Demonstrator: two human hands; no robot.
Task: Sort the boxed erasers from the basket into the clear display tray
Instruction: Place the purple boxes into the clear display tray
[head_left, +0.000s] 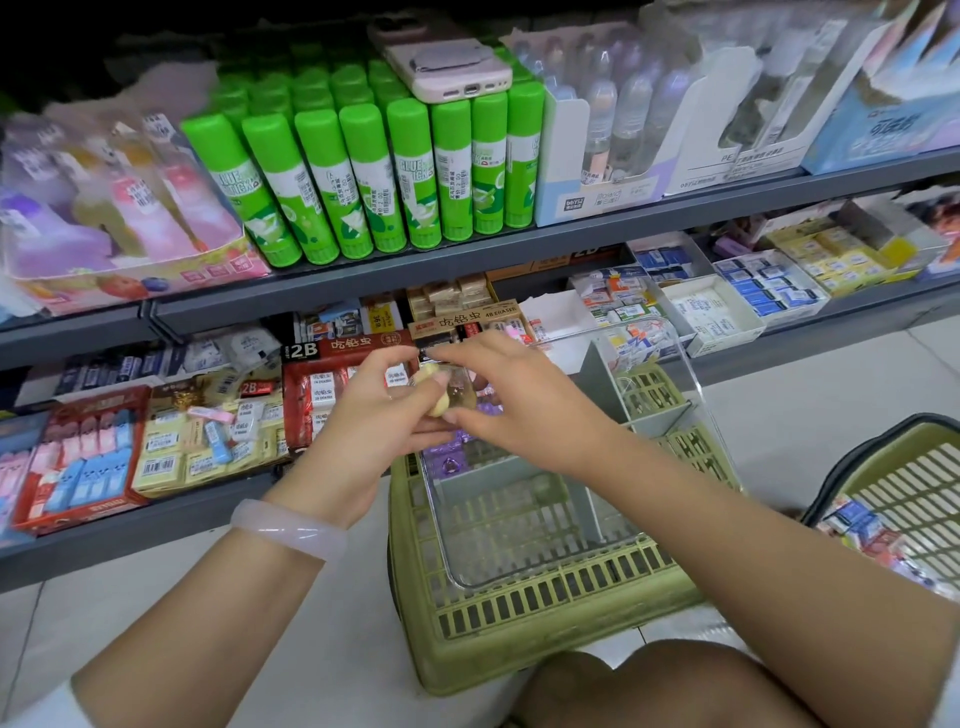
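Hands (374, 410) (498, 400) above clear tray's (691, 364) far edge

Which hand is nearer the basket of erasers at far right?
The right hand. It is over the clear display tray, on the side toward that basket. The left hand is farther off beside it, both holding a small yellowish item.
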